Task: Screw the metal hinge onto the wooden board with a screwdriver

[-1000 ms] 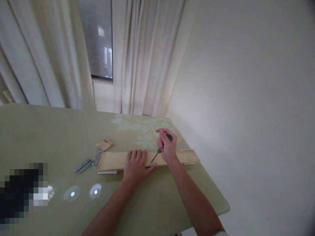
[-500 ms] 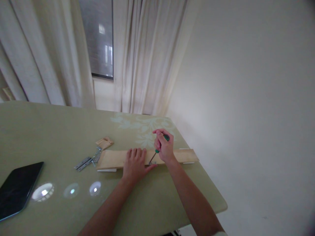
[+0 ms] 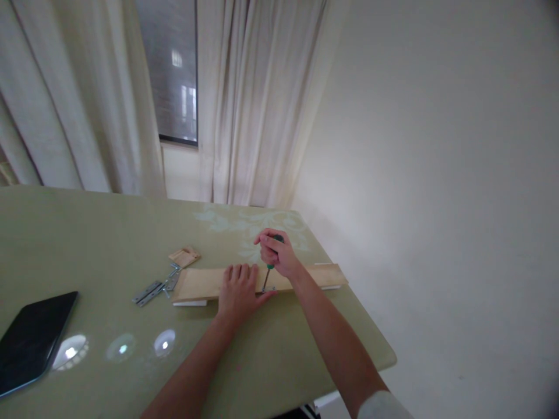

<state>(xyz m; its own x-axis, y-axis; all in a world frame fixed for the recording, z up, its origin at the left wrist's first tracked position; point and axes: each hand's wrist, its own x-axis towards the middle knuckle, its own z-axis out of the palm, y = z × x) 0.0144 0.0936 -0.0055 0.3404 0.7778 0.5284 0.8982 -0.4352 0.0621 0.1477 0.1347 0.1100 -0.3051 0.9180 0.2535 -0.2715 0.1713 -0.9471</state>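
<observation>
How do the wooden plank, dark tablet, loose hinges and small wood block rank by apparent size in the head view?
1. wooden plank
2. dark tablet, though it sits nearer the camera
3. loose hinges
4. small wood block, close to the hinges in apparent size

Dim, soft light; lamp glare spots on table (image 3: 87, 244); corners darkened, edges warped.

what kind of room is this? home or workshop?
Likely a home room, not a workshop: cream curtains over a window, and a table under a leaf-print cloth, used as a bench for a wooden board.
</observation>
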